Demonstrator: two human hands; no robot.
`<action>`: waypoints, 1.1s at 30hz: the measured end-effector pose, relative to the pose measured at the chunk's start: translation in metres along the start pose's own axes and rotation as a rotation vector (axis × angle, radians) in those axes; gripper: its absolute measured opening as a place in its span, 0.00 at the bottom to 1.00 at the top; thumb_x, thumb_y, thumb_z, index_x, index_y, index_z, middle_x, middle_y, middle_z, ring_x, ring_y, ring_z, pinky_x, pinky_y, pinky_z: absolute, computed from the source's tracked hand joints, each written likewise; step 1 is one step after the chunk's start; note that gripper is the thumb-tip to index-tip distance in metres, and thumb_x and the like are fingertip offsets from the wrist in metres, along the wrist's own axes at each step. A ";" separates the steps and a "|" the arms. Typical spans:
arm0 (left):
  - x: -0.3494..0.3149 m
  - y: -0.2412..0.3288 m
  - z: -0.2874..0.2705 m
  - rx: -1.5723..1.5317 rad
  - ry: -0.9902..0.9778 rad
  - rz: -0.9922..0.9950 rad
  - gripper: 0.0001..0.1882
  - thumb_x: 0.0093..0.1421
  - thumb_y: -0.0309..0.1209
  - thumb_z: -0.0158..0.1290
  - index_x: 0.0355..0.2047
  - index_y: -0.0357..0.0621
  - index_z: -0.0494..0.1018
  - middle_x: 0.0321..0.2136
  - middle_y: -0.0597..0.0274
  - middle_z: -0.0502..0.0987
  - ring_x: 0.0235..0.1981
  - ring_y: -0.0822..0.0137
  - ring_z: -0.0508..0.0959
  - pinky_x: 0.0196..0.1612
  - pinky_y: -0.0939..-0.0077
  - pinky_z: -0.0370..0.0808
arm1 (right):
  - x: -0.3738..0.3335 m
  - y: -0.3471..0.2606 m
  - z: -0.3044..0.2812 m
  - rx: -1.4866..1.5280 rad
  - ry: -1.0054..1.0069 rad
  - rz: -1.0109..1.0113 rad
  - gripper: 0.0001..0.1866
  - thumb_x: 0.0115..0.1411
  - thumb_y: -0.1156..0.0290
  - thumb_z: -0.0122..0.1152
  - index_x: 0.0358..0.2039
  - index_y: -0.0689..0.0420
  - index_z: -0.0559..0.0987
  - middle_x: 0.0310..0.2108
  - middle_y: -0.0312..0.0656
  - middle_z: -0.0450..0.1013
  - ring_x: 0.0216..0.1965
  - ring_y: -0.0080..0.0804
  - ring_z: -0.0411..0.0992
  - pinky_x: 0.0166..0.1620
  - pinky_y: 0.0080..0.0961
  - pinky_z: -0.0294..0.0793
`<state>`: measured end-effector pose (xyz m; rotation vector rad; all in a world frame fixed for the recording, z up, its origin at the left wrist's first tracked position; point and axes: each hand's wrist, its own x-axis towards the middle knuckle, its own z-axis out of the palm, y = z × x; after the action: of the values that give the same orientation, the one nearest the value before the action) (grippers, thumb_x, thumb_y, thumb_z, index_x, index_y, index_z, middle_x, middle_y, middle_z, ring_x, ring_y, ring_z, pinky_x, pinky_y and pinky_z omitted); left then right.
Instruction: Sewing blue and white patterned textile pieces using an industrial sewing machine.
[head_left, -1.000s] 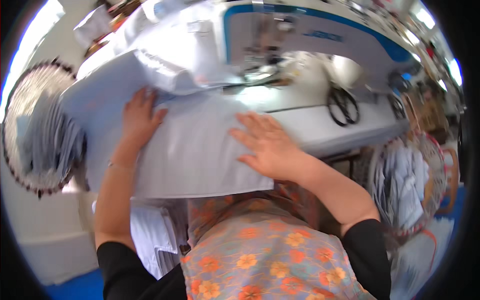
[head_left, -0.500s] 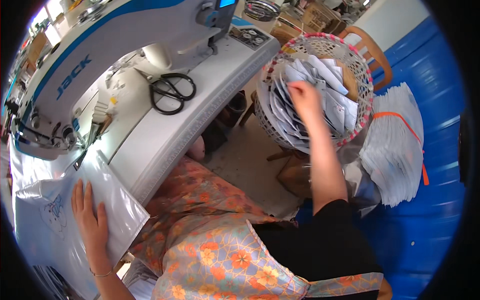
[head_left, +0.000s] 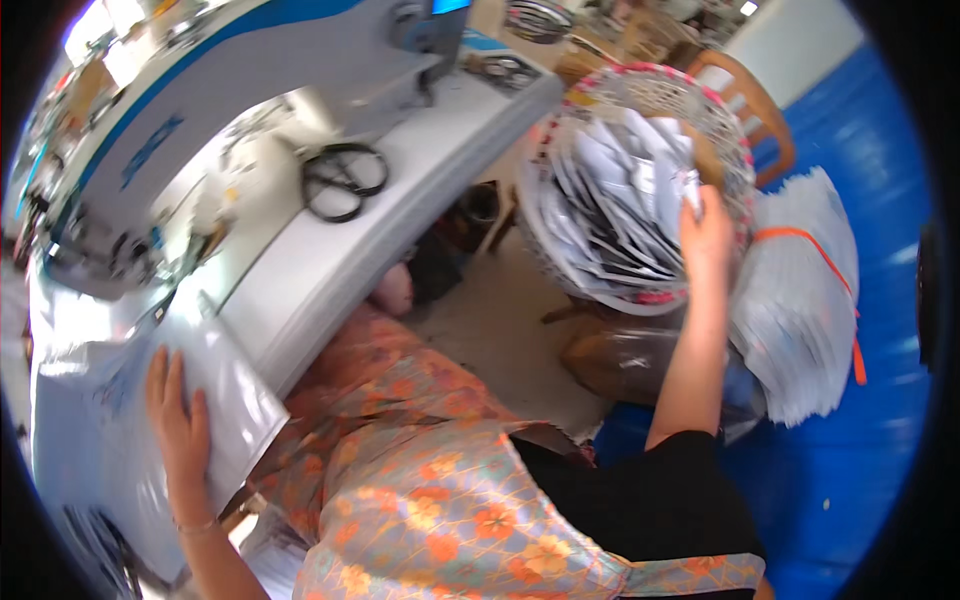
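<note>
My left hand (head_left: 180,425) lies flat, fingers spread, on a white fabric piece (head_left: 110,420) that hangs over the near edge of the sewing table (head_left: 330,270). My right hand (head_left: 708,235) reaches out to the right into a round woven basket (head_left: 735,140) full of white cut fabric pieces (head_left: 610,200). Its fingers close around the edge of one white piece at the basket's far right side. A white and blue sewing machine (head_left: 230,80) stands on the table, with black scissors (head_left: 342,180) lying beside it.
A tall tied stack of white pieces (head_left: 805,300) with an orange band sits right of the basket on the blue floor (head_left: 850,480). A wooden chair (head_left: 755,105) stands behind the basket. A brown bag (head_left: 620,355) lies under it.
The view swung from the table to the right. My right hand left the fabric on the table and went into the basket, then shifted further right within it. My left hand stayed on the fabric.
</note>
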<state>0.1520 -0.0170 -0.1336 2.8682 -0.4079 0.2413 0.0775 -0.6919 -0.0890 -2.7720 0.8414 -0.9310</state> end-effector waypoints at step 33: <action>0.013 -0.015 -0.003 -0.603 0.137 -0.403 0.14 0.63 0.32 0.60 0.44 0.34 0.78 0.42 0.54 0.82 0.35 0.57 0.82 0.39 0.71 0.78 | -0.158 -0.403 0.080 1.181 -1.255 -0.421 0.08 0.63 0.76 0.65 0.42 0.62 0.79 0.28 0.31 0.74 0.29 0.17 0.70 0.34 0.18 0.70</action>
<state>0.1687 -0.0052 -0.1313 2.2551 0.1160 0.1966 0.2103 -0.2744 -0.1334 -1.7827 -0.4126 0.3579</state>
